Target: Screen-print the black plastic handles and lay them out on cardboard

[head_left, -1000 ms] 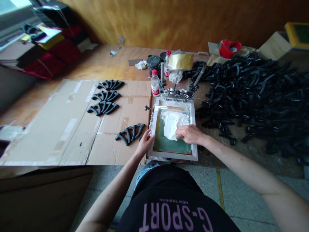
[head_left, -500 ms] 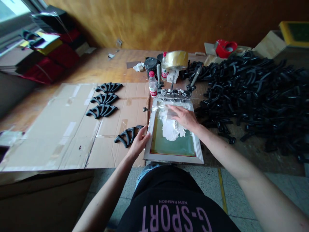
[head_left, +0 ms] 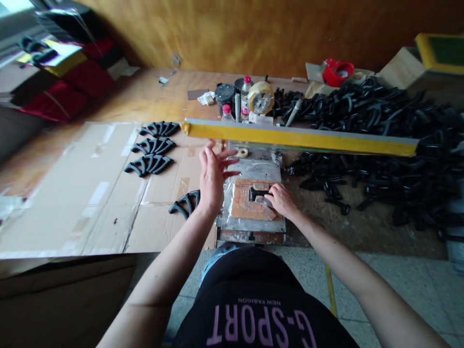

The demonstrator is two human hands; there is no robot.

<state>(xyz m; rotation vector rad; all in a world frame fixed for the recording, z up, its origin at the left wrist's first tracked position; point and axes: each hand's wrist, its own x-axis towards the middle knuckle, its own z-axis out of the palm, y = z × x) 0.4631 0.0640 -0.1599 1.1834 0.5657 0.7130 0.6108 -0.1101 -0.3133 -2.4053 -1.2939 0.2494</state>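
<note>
My left hand point(head_left: 212, 180) is raised with its fingers spread, holding nothing, just below the tilted-up screen-printing frame point(head_left: 300, 138). That frame now shows edge-on as a long yellow and grey bar. On the metal base plate point(head_left: 253, 169) lies a wooden jig point(head_left: 241, 205) with small blocks on it. A black T-shaped plastic part point(head_left: 255, 194) rests on this jig, and the fingers of my right hand point(head_left: 283, 200) pinch its right end. A small tape roll point(head_left: 242, 152) sits at the back of the plate.
Rows of curved black parts point(head_left: 150, 164) lie on flattened cardboard point(head_left: 94, 193) at the left. A large heap of black parts point(head_left: 362, 116) covers the right side. Behind the frame stand bottles point(head_left: 245, 96), a dark tub point(head_left: 224, 96) and a roll of tape point(head_left: 261, 96).
The frame, flat with white paste on it before, has swung up. My left hand has left its edge and risen. My right hand has come down from the screen to the black part.
</note>
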